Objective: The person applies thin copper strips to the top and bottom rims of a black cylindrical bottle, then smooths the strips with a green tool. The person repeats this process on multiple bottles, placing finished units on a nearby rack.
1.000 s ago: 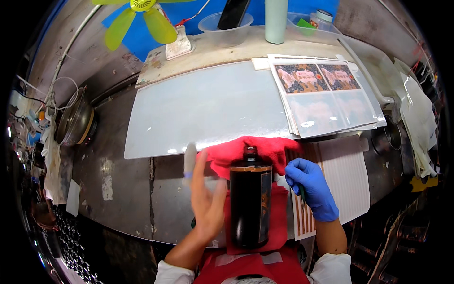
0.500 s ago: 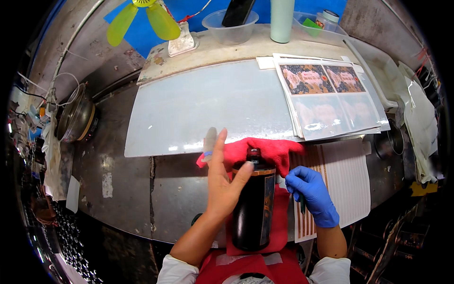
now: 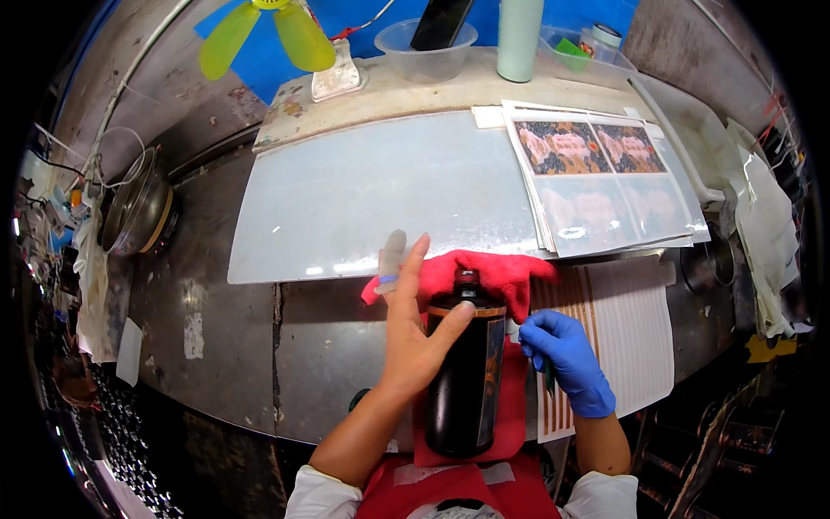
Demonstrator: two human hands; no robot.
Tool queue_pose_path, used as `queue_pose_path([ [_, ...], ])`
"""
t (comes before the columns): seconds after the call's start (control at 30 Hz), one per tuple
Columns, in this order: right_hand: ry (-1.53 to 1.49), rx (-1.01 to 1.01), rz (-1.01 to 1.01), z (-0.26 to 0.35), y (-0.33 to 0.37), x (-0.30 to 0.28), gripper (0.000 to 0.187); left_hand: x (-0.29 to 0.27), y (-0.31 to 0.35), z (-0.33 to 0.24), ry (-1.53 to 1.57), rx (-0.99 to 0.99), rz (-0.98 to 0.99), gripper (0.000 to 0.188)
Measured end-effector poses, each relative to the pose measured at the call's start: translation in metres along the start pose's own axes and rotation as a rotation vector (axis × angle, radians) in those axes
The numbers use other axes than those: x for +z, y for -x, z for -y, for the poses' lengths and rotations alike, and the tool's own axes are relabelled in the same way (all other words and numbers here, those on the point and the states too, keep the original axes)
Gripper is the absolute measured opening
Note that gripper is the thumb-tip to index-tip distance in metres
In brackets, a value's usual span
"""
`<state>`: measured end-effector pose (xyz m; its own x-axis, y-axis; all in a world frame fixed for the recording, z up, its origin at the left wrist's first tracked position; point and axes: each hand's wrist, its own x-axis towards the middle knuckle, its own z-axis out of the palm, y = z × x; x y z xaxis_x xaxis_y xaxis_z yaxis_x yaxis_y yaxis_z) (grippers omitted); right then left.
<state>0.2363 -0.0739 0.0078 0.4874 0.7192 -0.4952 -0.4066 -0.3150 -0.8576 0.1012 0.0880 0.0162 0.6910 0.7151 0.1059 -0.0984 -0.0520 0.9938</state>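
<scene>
So I'm standing here and the big black cylindrical bottle with a copper-coloured band (image 3: 458,381) is between the two hands, base toward the person, on a flat red cloth (image 3: 512,406) at the near edge of the dark metal table (image 3: 216,346). The bare left hand (image 3: 408,342) is spread wide, one finger in a grey cover, thumb over the bottle's shoulder, can't tell if it's actually touching. The blue-gloved right hand (image 3: 564,350) is curled up, pinching some slim dark green thing (image 3: 549,376) over a white sheet with brown stripes (image 3: 640,337). Crumpled pinkish-red fluffy cloth (image 3: 501,270) sits just behind the bottle's neck
</scene>
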Motion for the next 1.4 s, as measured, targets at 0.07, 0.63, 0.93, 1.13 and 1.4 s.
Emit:
queue_pose_path([
  [0.07,-0.053,-0.006,-0.058,-0.001,0.0,-0.004,0.017,0.001,0.0,0.001,0.393,-0.081,-0.019,0.07],
  [0.63,-0.725,-0.104,-0.095,-0.019,0.021,-0.018,0.049,0.009,0.005,-0.015,-0.539,0.115,-0.052,0.112],
  [0.93,0.541,-0.782,-0.267,0.044,0.031,0.083,0.033,0.006,0.127,-0.033,-1.076,0.359,0.464,0.11],
  [1.13,0.083,-0.569,-0.286,0.015,0.018,0.052,0.031,-0.012,0.126,0.0,-0.785,0.356,0.365,0.108],
  [1.4,-0.253,-0.369,-0.253,-0.015,0.003,0.02,0.032,-0.031,0.124,-0.011,-0.809,0.152,0.442,0.123],
])
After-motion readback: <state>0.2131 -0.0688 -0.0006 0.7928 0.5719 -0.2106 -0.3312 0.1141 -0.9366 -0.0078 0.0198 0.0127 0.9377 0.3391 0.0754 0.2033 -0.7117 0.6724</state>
